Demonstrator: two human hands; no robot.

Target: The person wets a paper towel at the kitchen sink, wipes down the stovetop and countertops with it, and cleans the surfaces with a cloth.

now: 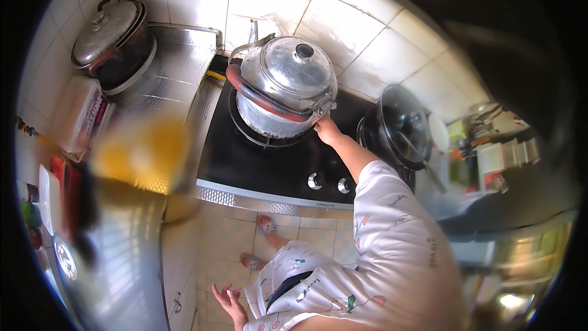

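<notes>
An aluminium kettle point(287, 87) with a black-knobbed lid stands on the left burner of a black glass gas hob point(257, 165). Its spout points to the wall, and its red-gripped handle point(266, 100) is tipped down toward the hob's front. My right hand point(328, 131) reaches in from the right and touches the kettle near the handle's metal end. Those fingers are bunched and partly hidden, so whether they grip the handle is unclear. Low beside my body, my left hand point(231, 302) holds nothing, its fingers apart.
Right of the kettle, a dark pan with a glass lid point(402, 122) is on the hob. Two control knobs point(314, 181) line the front. A lidded pot point(112, 39) stands on the left metal counter point(172, 64). Something yellow and blurred point(142, 154) hangs close at left.
</notes>
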